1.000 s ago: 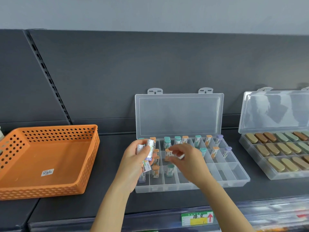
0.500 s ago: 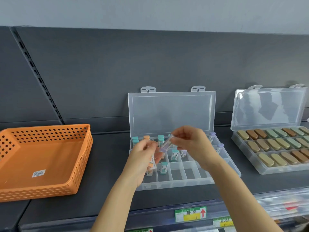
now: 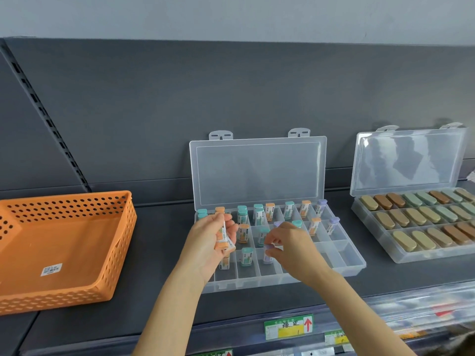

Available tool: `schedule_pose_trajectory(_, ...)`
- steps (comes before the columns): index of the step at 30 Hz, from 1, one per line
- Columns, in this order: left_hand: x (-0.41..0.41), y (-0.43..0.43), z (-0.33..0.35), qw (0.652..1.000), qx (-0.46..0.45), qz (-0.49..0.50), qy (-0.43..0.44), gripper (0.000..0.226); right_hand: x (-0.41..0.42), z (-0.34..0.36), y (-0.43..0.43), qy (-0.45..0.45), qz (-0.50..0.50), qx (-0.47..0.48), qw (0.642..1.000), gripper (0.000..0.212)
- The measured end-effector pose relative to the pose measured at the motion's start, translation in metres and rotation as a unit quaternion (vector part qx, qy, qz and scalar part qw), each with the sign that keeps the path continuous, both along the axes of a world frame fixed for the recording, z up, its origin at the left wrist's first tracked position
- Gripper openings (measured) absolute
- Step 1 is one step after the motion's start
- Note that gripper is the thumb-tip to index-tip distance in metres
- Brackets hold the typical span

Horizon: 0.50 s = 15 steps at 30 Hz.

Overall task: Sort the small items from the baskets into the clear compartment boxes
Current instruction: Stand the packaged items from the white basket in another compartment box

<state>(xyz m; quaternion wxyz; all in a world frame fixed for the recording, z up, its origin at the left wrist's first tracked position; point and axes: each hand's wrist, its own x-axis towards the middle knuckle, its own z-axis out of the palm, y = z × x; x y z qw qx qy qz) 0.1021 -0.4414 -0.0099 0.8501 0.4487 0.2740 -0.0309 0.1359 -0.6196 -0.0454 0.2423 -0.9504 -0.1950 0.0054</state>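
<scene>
Behind the hands (image 3: 205, 244) (image 3: 293, 246), capped tubes (image 3: 246, 256) and box compartments (image 3: 331, 255) half-hidden.

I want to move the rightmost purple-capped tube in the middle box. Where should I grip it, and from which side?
Pinch the rightmost purple-capped tube by its cap, coming down from above. It stands nearly upright in its cell of the clear box, so the dividers shield its body and only the cap end stands clear.

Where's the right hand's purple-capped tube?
Head view: right hand pinches the purple-capped tube in the front row of the centre box, right of a teal-capped tube.
</scene>
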Motion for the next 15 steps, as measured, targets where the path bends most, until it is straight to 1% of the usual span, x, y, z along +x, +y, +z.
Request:
schedule_pose_trajectory(3,0.001,0.001,0.001,0.998,-0.068,0.006,0.008,0.017,-0.001,0.0,-0.001,-0.002,-0.003,0.0,1.0,0.02)
schedule_pose_trajectory(5,0.001,0.001,0.001,0.996,-0.086,0.004,0.009,0.019,-0.001,-0.001,-0.002,0.002,-0.005,0.002,1.0,0.02)
schedule_pose_trajectory(7,0.002,-0.001,0.001,0.999,-0.049,-0.017,-0.002,0.025,-0.001,-0.001,-0.003,0.003,-0.007,0.001,1.0,0.021)
schedule_pose_trajectory(9,0.003,-0.002,-0.001,0.998,0.022,-0.047,-0.023,0.031,0.0,0.001,-0.006,0.008,-0.007,-0.001,1.0,0.027)
schedule_pose_trajectory(11,0.003,-0.004,-0.002,0.993,0.083,-0.074,-0.048,0.033,0.001,0.005,-0.008,0.014,-0.004,0.004,1.0,0.033)
schedule_pose_trajectory(13,0.004,-0.005,-0.003,0.986,0.121,-0.097,-0.067,0.033,0.003,0.008,-0.011,0.018,-0.002,0.012,1.0,0.036)
schedule_pose_trajectory(15,0.004,-0.008,-0.002,0.976,0.159,-0.123,-0.08,0.033,0.005,0.011,-0.015,0.009,-0.006,0.028,1.0,0.035)
